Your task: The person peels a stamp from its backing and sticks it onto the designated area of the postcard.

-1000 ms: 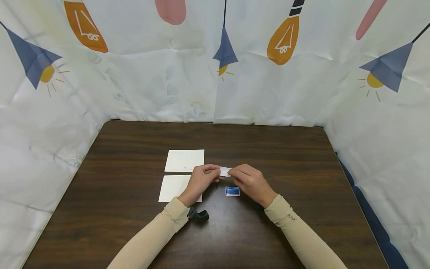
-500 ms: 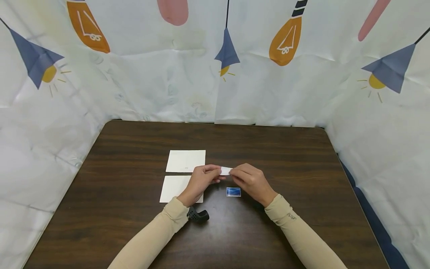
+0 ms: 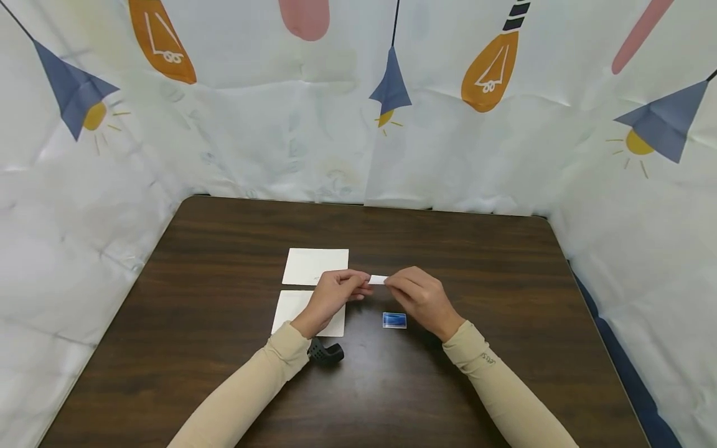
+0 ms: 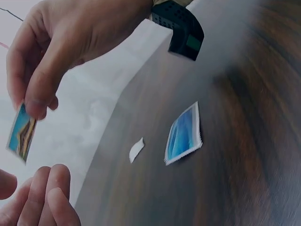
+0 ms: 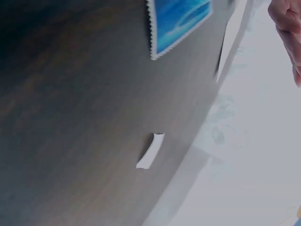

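While a picture stamp (image 4: 22, 134) is pinched by its left end above the worktop (image 3: 168, 298) between the left hand's (image 3: 335, 294) closed fingers, the right hand's (image 3: 421, 298) bent fingers are held close to its right end; whether it is gripped there cannot be told. Below, a blue postage stamp (image 3: 394, 320) and a white strip (image 5: 150, 151) are laid, with the far white sheet (image 3: 313, 262) and near white sheet (image 3: 287, 308) placed to the left.

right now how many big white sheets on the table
2, left of the blue stamp: far sheet and near sheet, both partly behind the left hand; any underneath would be hidden.
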Demonstrator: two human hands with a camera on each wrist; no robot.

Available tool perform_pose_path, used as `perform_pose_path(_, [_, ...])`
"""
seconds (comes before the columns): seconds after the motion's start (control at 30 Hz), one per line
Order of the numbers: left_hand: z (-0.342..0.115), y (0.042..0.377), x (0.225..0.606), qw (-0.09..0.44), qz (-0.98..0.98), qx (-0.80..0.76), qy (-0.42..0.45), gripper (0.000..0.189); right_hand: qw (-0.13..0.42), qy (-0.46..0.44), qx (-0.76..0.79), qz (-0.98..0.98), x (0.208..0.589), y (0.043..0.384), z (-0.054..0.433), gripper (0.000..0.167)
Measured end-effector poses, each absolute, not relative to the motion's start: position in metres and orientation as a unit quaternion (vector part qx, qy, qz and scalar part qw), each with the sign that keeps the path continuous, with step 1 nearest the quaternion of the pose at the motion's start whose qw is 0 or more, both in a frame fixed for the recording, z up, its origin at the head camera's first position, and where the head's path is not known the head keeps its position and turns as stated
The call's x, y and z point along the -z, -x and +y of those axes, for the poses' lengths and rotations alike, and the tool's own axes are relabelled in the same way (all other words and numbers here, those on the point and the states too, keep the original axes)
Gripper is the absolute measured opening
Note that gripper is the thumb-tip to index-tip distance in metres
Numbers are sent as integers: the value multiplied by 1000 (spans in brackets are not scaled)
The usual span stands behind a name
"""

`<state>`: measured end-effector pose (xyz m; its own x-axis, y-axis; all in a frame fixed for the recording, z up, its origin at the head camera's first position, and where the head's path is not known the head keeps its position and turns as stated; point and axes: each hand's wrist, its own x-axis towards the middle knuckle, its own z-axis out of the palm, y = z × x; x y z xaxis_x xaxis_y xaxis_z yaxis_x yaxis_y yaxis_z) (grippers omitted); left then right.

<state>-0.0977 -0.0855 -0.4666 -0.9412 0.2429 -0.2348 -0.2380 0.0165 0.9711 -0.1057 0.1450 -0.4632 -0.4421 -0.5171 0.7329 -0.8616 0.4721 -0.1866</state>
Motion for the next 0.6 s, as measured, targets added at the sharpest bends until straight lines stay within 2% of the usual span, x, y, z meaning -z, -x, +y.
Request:
perform_pose_path(0.47, [-117, 111, 453, 147, 744, -652, -7, 35, 302, -425, -302, -798, 453, 110, 137, 23])
perform_pose_path(0.6, [-129, 113, 448, 122, 791, -599, -27, 34, 299, -416, -301, -805, 453, 110, 135, 22])
